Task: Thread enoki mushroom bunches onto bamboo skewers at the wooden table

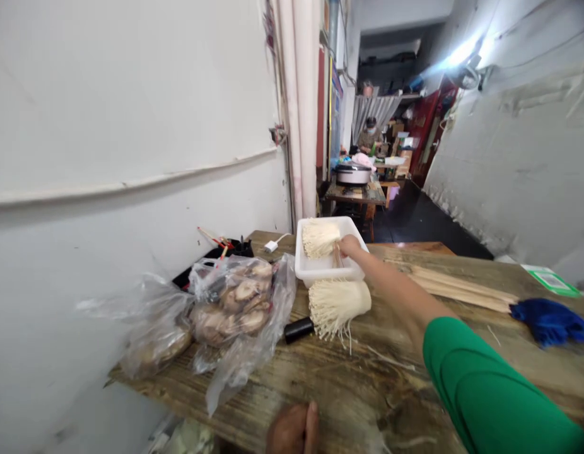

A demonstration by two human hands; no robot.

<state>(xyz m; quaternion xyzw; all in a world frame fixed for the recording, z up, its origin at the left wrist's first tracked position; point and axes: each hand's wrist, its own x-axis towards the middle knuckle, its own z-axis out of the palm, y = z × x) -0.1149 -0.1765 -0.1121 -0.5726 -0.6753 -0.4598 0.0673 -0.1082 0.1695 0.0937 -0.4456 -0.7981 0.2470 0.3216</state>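
My right hand (pixel 350 245) reaches into a white plastic tray (pixel 330 275), its fingers closed at the right end of a bunch of enoki mushrooms (pixel 320 238). Blur hides the fingertips. Just in front of the tray, a second enoki bunch (pixel 340 304) lies on the wooden table (pixel 362 384), its thin stems fanned to the left. At the near edge my left hand (pixel 292 430) is curled closed, partly cut off by the frame; whatever it may hold is hidden.
Clear plastic bags hold shiitake mushrooms (pixel 245 299) on the left. A black cylindrical object (pixel 299 330) lies beside the enoki. Long wooden skewers (pixel 462 287) and a blue cloth (pixel 550 320) are at right. A white adapter (pixel 272 246) sits behind; a person (pixel 370 135) is far back.
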